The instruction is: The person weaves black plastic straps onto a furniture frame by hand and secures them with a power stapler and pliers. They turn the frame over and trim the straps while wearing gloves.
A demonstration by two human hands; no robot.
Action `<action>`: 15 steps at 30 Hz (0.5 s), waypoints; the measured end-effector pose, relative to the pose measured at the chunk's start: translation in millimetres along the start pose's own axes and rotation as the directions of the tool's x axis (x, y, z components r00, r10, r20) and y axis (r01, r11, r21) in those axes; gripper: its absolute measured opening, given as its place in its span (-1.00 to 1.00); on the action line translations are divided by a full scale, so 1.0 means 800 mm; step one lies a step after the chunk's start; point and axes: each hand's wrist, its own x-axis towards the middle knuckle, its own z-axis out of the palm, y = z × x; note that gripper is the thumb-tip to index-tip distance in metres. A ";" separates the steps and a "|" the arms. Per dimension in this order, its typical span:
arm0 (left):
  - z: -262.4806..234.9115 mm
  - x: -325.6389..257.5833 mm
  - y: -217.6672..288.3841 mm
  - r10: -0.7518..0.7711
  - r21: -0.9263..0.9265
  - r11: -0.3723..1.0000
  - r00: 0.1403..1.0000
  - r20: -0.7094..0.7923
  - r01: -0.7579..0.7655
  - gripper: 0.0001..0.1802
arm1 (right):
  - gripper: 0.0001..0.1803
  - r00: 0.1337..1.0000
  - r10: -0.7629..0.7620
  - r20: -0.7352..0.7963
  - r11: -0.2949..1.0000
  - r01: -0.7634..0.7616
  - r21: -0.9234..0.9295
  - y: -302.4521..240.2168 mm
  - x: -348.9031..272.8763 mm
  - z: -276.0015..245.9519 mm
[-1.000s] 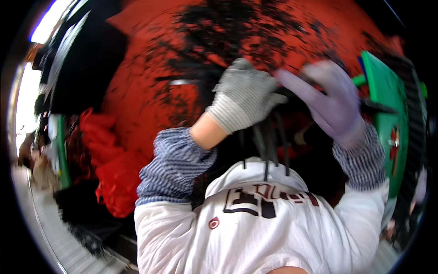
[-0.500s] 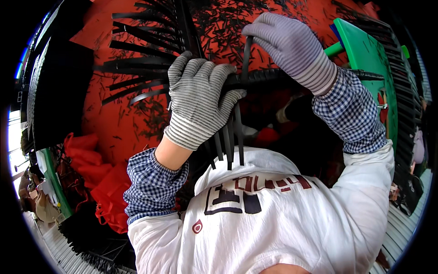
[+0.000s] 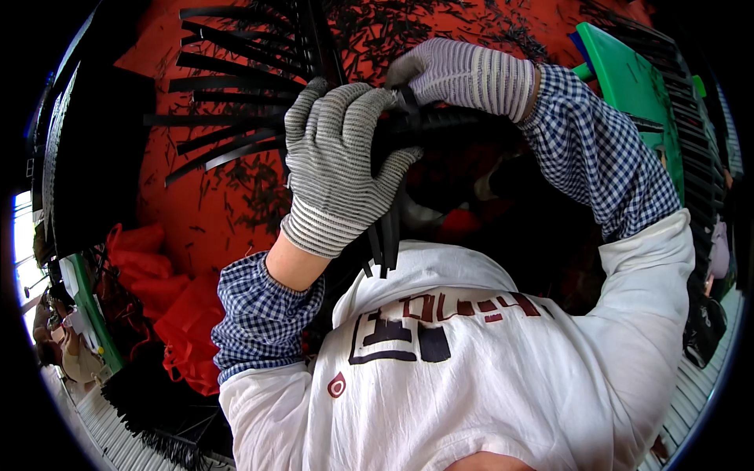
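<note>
Black strips [image 3: 236, 110], a fanned bundle, spread across the upper left of the frame over a red sheet [image 3: 204, 212] littered with black scraps. The left hand [image 3: 338, 165], gloved, is clenched around their gathered ends at centre. The right hand [image 3: 463, 74], above it, grips the same bundle. A green board [image 3: 636, 86] stands upper right.
</note>
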 end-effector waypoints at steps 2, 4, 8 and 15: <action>0.002 -0.003 -0.002 0.029 -0.006 1.000 0.999 -0.038 -0.029 -0.43 | -0.49 0.999 0.017 0.049 0.999 -0.019 0.030 0.003 -0.001 -0.003; 0.003 -0.006 -0.003 0.056 -0.030 0.998 0.994 -0.091 -0.059 -0.54 | -0.49 0.993 0.004 0.122 0.998 -0.011 0.058 0.011 0.003 -0.004; 0.000 -0.011 0.003 0.112 0.020 0.994 0.988 -0.110 -0.110 -0.69 | -0.51 0.992 -0.013 0.122 0.999 0.008 0.035 0.010 0.006 -0.005; 0.007 -0.009 0.007 0.206 0.195 0.964 0.971 -0.125 -0.179 -0.74 | -0.54 0.989 -0.006 0.146 0.996 0.019 -0.084 0.017 0.008 -0.005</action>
